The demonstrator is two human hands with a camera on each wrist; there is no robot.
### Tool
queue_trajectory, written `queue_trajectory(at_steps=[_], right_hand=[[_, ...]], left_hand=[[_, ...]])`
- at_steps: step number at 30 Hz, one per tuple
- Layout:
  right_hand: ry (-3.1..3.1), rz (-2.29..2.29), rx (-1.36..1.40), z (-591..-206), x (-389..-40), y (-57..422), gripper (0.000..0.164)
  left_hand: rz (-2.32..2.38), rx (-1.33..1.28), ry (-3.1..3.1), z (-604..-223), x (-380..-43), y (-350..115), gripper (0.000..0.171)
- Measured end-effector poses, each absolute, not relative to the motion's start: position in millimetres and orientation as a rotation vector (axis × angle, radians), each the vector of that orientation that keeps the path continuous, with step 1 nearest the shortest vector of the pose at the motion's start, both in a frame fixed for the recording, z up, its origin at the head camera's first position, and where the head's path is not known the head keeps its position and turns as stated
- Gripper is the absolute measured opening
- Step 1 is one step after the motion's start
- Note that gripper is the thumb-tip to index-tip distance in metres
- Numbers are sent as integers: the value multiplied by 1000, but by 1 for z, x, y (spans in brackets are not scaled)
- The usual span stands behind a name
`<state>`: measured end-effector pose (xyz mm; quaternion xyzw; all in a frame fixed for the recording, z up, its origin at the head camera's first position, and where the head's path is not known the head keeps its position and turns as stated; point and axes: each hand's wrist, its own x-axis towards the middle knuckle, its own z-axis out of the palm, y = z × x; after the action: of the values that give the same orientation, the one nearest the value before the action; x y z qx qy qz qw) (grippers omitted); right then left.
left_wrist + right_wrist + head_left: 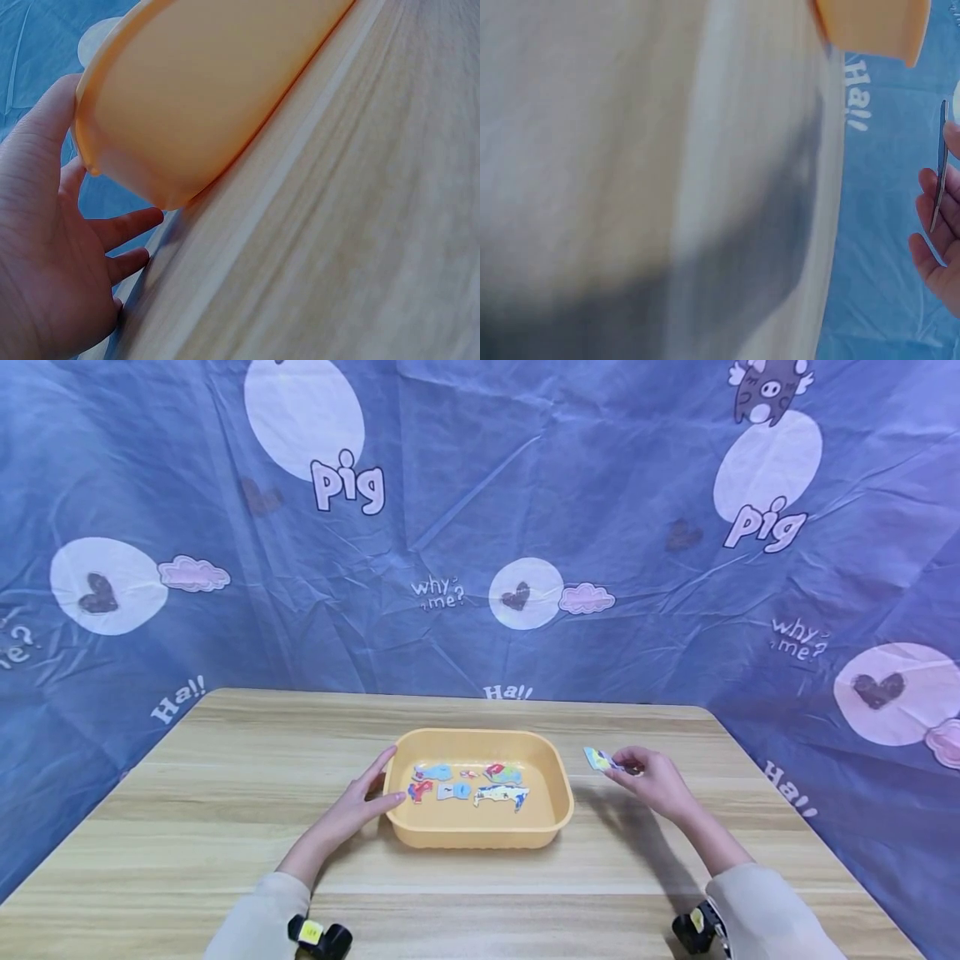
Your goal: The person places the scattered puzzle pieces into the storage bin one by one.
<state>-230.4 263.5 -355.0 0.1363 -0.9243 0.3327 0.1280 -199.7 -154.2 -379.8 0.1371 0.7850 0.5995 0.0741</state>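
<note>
A yellow-orange plastic basin [480,839] sits on the wooden table. My left hand [363,799] holds its left end, thumb over the rim and the other fingers spread along the outer wall. Inside lie several flat, printed puzzle pieces, among them a red one [420,790], a light blue one [453,791] and a white-and-blue one [501,794]. Right of the basin, my right hand [654,778] pinches another puzzle piece [597,758], light blue with yellow, raised over the table. The right wrist view shows this thin piece [940,165] edge-on between thumb and fingers.
The light wooden table [225,760] extends on both sides of the basin and in front of it. A blue printed cloth [450,527] hangs behind the table and along its sides. Dark wrist cameras sit at both sleeves.
</note>
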Motion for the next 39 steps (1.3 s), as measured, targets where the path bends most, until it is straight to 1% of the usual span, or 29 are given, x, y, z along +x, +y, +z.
queue_trajectory(at_steps=[14,26,39], right_hand=[[-2653,1069,452,-334,-241,233,24],[-2580,1153,515,-329,-248,201,16],[-2591,1216,599,-330,-253,167,26]], left_hand=[[1805,406,2349,-378,-198,-153,71],[1809,411,2349,-378,-198,-154,72],[1807,415,2364,-380,-198,-153,72]])
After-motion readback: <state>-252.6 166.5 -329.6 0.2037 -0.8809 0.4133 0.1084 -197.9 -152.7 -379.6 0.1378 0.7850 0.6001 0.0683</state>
